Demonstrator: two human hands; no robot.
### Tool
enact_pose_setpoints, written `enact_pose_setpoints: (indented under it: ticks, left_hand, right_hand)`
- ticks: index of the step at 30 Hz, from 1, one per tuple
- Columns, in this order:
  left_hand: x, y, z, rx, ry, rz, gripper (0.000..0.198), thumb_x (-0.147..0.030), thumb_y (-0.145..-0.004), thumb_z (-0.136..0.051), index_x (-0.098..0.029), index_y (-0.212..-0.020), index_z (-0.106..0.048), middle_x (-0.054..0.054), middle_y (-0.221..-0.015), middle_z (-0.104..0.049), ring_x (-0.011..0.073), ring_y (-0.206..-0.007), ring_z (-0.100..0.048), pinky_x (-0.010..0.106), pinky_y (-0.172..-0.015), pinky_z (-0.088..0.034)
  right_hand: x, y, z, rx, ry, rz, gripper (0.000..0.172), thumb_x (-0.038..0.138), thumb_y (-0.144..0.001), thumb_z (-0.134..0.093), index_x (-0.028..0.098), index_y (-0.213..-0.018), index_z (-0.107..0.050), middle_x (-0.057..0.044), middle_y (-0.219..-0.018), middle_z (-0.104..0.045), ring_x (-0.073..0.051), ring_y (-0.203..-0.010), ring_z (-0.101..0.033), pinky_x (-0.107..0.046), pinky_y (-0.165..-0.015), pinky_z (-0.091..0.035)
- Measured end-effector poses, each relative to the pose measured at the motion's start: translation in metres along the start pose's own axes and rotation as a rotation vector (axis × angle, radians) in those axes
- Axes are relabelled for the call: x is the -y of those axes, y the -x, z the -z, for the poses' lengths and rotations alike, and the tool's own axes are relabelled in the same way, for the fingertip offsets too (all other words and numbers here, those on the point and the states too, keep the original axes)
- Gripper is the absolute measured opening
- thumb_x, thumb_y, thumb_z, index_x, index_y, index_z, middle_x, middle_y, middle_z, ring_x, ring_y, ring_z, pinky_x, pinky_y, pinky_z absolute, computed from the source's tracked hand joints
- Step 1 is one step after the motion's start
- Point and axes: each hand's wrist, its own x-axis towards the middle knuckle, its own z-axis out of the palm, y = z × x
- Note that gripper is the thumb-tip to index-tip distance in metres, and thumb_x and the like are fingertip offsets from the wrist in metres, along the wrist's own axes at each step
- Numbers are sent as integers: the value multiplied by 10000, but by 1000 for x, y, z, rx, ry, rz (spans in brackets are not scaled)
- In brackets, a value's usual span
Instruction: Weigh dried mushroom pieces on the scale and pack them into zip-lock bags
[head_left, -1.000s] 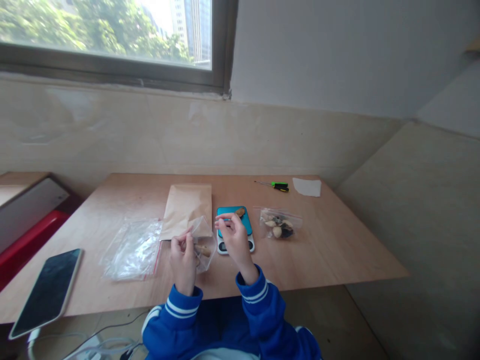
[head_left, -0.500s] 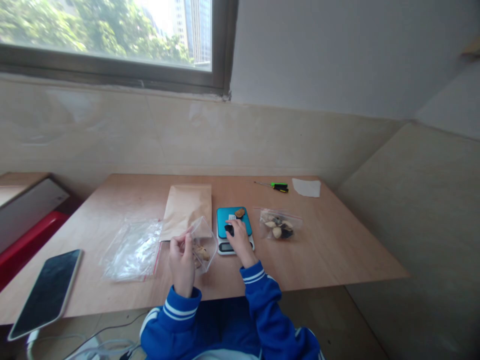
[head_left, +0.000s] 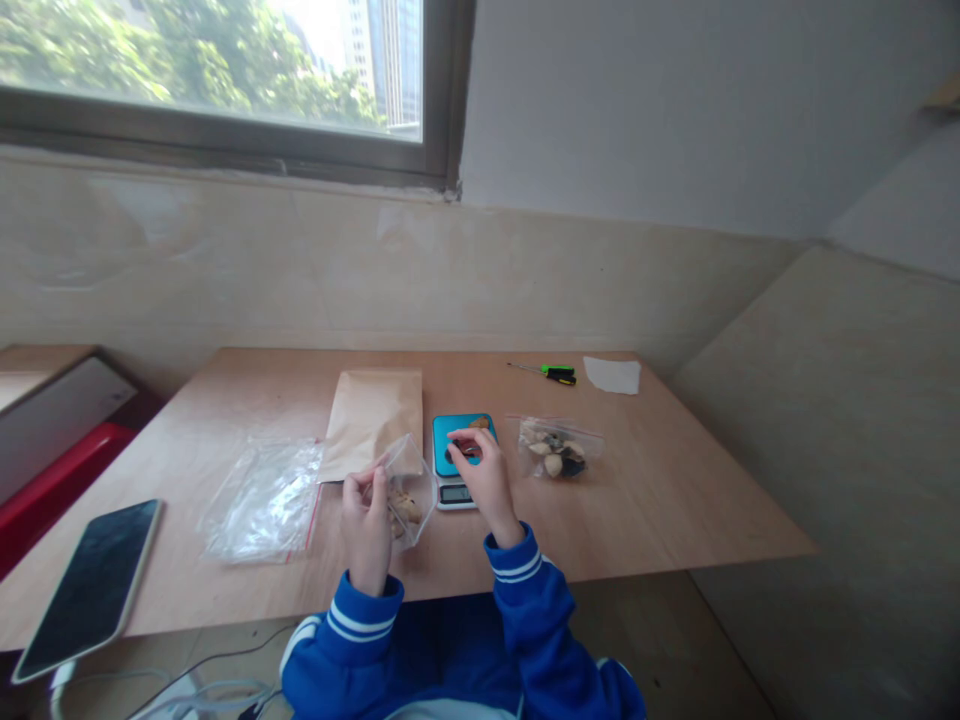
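Observation:
My left hand [head_left: 367, 515] pinches the rim of a clear plastic bag [head_left: 409, 458], its mouth spread open. Tan dried pieces [head_left: 405, 508] lie inside it. Just to the right is a small kitchen scale [head_left: 442, 428] with a blue top and a white front. My right hand [head_left: 486, 470] hangs over it, thumb and forefinger closed on a small dark piece [head_left: 451, 452] whose kind I cannot make out. Behind those fingers, a brown dried piece [head_left: 478, 422] rests on the scale's far right corner, partly hidden. The scale's display [head_left: 455, 494] shows, but its digits are unreadable.
Right of the scale lies a zip bag [head_left: 559, 450] of mixed dried pieces. Behind are two screwdrivers [head_left: 559, 373] and a white paper scrap [head_left: 613, 376]. A brown paper bag [head_left: 375, 415], clear zip bags [head_left: 266, 495] and a tablet [head_left: 94, 580] lie to the left.
My right hand has lifted and shifted slightly, with the dark piece still at its fingertips. More of the scale's display shows. My left hand and its bag have hardly moved.

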Motion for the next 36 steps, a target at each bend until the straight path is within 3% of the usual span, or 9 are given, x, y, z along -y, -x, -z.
enact_pose_setpoints:
  ticks: [5, 9, 14, 19, 25, 29, 32, 36]
  left_hand:
    - [-3, 2, -3, 10, -6, 4, 317, -516, -800, -578, -201, -829, -598, 89, -1004, -719, 240, -973, -658, 367, -843, -509]
    - [-1, 2, -2, 32, 3, 37, 365, -541, -794, -578, -187, -874, -610, 96, -1006, -712, 241, -934, -662, 369, -816, -513]
    - [2, 1, 0, 28, 33, 69, 360, -534, -784, -588, -182, -858, -590, 118, -1065, -705, 254, -1015, -651, 388, -874, -497]
    - [3, 1, 1, 50, 34, 60, 341, -522, -784, -593, -187, -848, -592, 115, -1078, -707, 254, -1042, -643, 392, -899, -483]
    - [1, 1, 1, 60, 45, 40, 327, -516, -785, -601, -191, -819, -581, 112, -1068, -710, 251, -1033, -648, 380, -887, -485]
    - [3, 0, 3, 62, 22, 50, 334, -518, -792, -595, -186, -836, -583, 115, -1072, -705, 252, -1021, -648, 380, -871, -485]
    - [4, -1, 3, 65, 31, 52, 345, -527, -785, -599, -185, -825, -578, 120, -1084, -699, 250, -1007, -651, 377, -856, -492]
    - [4, -1, 0, 43, 69, 82, 364, -539, -768, -614, -185, -839, -570, 113, -1058, -700, 250, -992, -656, 379, -833, -511]
  right_hand:
    - [43, 6, -5, 62, -214, 10, 100, 233, -826, -613, 205, -914, -653, -38, -908, -618, -161, -807, -629, -279, -726, -547]
    - [48, 8, -9, 111, -147, 64, 121, 265, -868, -579, 212, -945, -656, -39, -916, -618, -166, -834, -617, -288, -752, -534]
    - [3, -7, -5, -12, 183, 92, 193, 204, -910, -465, 188, -1005, -632, -87, -1031, -610, -212, -1020, -577, -365, -942, -466]
    - [-57, -25, -1, -13, 362, -7, 242, 79, -801, -484, 160, -979, -627, -120, -1042, -615, -256, -1034, -564, -432, -955, -444]
    - [-74, -33, 5, -28, 325, -30, 234, 48, -784, -470, 160, -864, -659, -114, -948, -678, -258, -966, -599, -431, -929, -445]
    - [-58, -32, 12, -77, 251, -59, 214, 138, -834, -487, 146, -930, -677, -119, -979, -707, -249, -952, -637, -409, -882, -488]
    - [-27, -23, 19, -87, 110, -65, 238, 243, -878, -502, 150, -1013, -675, -101, -1019, -716, -217, -929, -664, -352, -816, -531]
    - [24, -5, 26, 79, -165, 26, 199, 272, -871, -569, 190, -1003, -692, -60, -1010, -716, -181, -913, -662, -302, -796, -536]
